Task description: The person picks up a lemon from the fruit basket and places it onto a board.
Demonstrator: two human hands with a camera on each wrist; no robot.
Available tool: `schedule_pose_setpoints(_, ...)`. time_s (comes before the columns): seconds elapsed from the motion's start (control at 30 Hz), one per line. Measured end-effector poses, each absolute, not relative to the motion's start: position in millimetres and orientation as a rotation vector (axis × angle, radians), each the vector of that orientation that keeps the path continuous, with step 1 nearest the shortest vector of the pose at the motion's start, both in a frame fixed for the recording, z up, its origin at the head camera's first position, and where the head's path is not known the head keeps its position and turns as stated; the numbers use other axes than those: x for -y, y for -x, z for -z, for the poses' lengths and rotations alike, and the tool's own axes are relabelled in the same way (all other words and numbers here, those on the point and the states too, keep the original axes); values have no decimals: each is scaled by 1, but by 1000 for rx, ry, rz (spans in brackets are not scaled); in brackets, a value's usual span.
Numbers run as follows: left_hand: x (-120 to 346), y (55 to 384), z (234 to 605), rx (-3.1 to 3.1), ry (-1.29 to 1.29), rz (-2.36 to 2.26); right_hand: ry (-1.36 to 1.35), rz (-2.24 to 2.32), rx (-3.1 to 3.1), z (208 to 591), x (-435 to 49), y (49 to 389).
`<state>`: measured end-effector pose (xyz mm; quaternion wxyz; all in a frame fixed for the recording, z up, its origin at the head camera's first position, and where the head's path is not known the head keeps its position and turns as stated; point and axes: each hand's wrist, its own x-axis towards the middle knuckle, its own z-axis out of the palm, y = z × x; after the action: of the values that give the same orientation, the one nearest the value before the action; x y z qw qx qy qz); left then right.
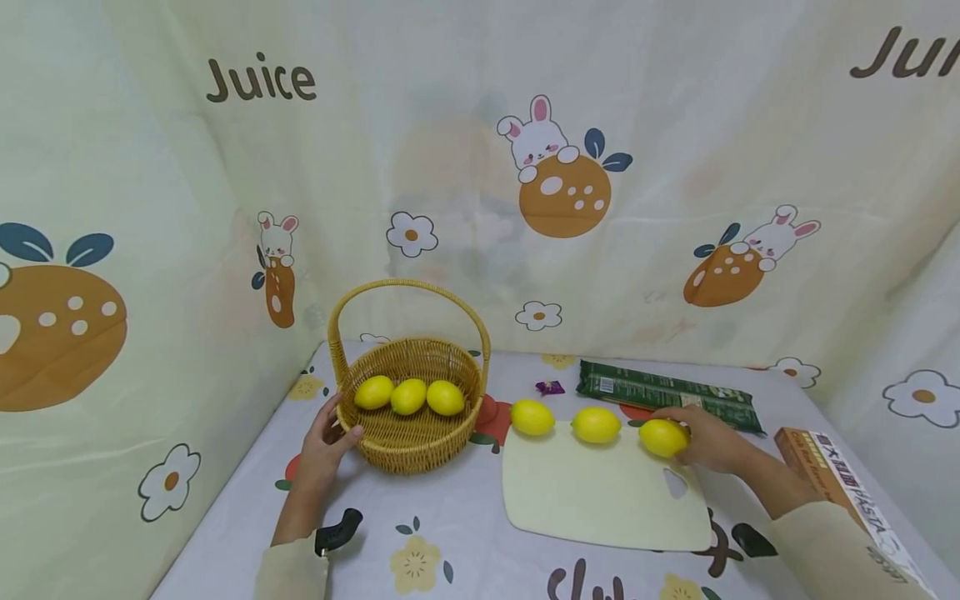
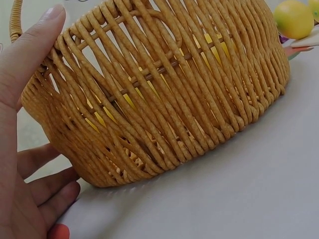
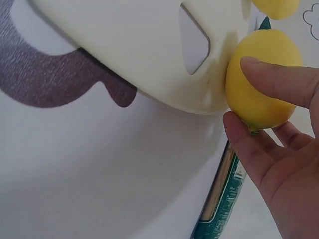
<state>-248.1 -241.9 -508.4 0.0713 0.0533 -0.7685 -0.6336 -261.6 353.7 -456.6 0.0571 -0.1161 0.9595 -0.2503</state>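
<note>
My left hand [image 1: 327, 446] holds the left side of a wicker basket [image 1: 416, 454], its thumb [image 2: 37, 37] at the rim and its other fingers against the outer wall. Inside the basket, three yellow lemons [image 1: 408, 397] sit in a row. My right hand [image 1: 708, 437] grips another lemon [image 3: 266, 84] between thumb and fingers, by the far right corner of a cream cutting board [image 1: 600, 504]. Two more lemons, a left one [image 1: 532, 417] and a middle one [image 1: 596, 425], rest along the board's far edge.
Behind the board lies a long green packet [image 1: 667, 392]. A small purple wrapped candy [image 1: 550, 387] sits left of it. On the right is a pasta box [image 1: 847, 492], close to my right forearm. A printed cloth covers the table, with curtains behind and at both sides.
</note>
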Motion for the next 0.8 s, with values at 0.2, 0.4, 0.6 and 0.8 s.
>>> schedule_pose_setpoints(0.2,241,248,508,2302,-162,1901,335,788,-2893,454,-352,260)
schedule_pose_setpoints(0.4,241,248,508,2302,-159,1898,315,784,-2893,456,-353,261)
schedule_pose_setpoints(0.6,242,248,507,2308,-137,1901,326,786,-2885,460,-357,264)
schedule_pose_setpoints(0.8,242,248,508,2301,-139,1903,346,797,-2881,461,-358,266)
